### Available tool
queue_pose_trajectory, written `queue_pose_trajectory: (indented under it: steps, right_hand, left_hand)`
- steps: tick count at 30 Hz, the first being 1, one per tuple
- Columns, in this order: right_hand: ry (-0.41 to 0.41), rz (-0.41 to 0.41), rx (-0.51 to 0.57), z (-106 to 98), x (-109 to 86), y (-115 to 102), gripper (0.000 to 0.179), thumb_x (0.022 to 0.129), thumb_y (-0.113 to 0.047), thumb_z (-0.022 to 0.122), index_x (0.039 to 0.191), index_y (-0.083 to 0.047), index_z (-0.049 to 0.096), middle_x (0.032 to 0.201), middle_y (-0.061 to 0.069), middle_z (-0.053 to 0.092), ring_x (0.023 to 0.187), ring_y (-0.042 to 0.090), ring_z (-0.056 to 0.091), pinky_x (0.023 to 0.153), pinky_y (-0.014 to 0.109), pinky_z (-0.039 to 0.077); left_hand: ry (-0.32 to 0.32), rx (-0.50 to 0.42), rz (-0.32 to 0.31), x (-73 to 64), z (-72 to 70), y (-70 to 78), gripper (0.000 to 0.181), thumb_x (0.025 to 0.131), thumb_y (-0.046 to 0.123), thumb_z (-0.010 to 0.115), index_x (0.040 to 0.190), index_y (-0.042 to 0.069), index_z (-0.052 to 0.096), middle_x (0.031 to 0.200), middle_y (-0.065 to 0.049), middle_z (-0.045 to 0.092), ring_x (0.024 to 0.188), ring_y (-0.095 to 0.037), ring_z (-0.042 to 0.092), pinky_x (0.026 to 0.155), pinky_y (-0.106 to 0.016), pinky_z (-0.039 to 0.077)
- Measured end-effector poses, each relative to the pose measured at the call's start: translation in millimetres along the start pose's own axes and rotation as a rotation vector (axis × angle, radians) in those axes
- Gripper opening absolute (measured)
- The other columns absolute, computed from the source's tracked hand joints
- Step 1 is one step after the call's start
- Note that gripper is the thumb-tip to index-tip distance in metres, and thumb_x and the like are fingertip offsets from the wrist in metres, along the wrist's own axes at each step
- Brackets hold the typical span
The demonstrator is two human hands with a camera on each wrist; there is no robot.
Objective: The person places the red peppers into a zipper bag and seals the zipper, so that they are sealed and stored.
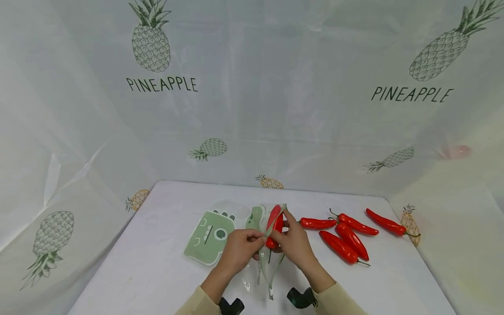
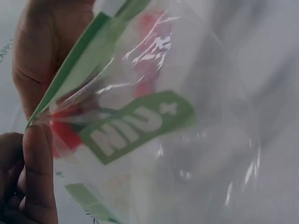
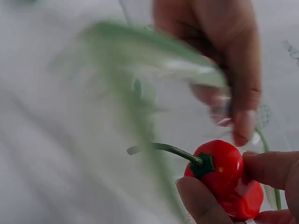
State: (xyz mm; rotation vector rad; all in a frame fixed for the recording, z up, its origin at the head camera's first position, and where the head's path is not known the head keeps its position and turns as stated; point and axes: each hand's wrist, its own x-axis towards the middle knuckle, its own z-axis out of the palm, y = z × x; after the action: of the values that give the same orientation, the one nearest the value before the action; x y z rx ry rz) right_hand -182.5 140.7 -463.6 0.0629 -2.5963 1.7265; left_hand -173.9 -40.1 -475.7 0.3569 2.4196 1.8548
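Observation:
My right hand (image 1: 293, 240) pinches a glossy red chili pepper (image 3: 224, 168) between thumb and fingers, its green stem pointing away from the fingertips in the right wrist view. In the head view the pepper stands near upright, stem down, with a green strip of bag edging crossing it. My left hand (image 1: 244, 245) pinches the green-trimmed edge of a clear plastic bag (image 2: 210, 154), just left of the pepper. A green label (image 2: 140, 126) reading NIU+ shows on the bag. Red shows through the plastic in the left wrist view.
Several red chili peppers (image 1: 352, 240) lie to the right on the white table (image 1: 157, 262), one near the right edge (image 1: 387, 223). Left of the hands is a flat green cartoon-faced piece (image 1: 208, 238), with a smaller green printed piece (image 1: 256, 216) behind the hands. Pineapple-print sheeting (image 1: 275, 109) surrounds the table.

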Motion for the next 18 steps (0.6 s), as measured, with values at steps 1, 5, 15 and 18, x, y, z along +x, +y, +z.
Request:
queue_pose_trajectory:
  steps: [1, 5, 15, 18]
  right_hand:
    - [0.005, -0.002, 0.009, -0.9, 1.4, -1.1, 0.085, 0.094, -0.014, 0.079, 0.162, 0.003, 0.03, 0.131, 0.03, 0.061, 0.088, 0.022, 0.074, 0.053, 0.037, 0.064]
    - [0.004, 0.02, 0.034, -2.5, 6.7, -4.2, 0.081, 0.094, -0.011, 0.076, 0.162, 0.0, 0.033, 0.13, 0.03, 0.062, 0.083, 0.022, 0.075, 0.053, 0.039, 0.064]
    - [-0.067, -0.041, -0.05, -0.1, 4.0, -0.3, 0.081, 0.093, -0.016, 0.081, 0.162, -0.008, 0.039, 0.137, 0.025, 0.062, 0.087, 0.019, 0.073, 0.055, 0.033, 0.064]
    - [-0.117, -0.065, -0.094, 1.3, 2.2, 2.9, 0.08, 0.093, -0.017, 0.082, 0.162, -0.014, 0.041, 0.138, 0.022, 0.063, 0.088, 0.018, 0.074, 0.055, 0.031, 0.064]
  left_hand:
    - [-0.011, 0.011, -0.001, -0.4, -0.6, 0.4, 0.015, 0.097, 0.017, 0.076, 0.104, 0.005, 0.082, 0.085, -0.01, 0.078, 0.057, -0.012, 0.068, 0.056, -0.023, 0.06]
    - [-0.047, 0.047, 0.009, -0.3, -2.0, 2.1, 0.014, 0.097, 0.017, 0.077, 0.102, 0.005, 0.082, 0.08, -0.009, 0.075, 0.056, -0.012, 0.069, 0.055, -0.023, 0.06]
    - [0.043, -0.091, 0.09, 4.5, -6.7, 10.0, 0.019, 0.098, 0.021, 0.078, 0.107, 0.005, 0.083, 0.092, -0.013, 0.08, 0.065, -0.012, 0.073, 0.062, -0.024, 0.064]
    - [0.112, -0.12, 0.101, 6.5, -8.4, 13.8, 0.024, 0.098, 0.023, 0.078, 0.113, 0.006, 0.082, 0.098, -0.012, 0.08, 0.071, -0.013, 0.074, 0.064, -0.025, 0.064]
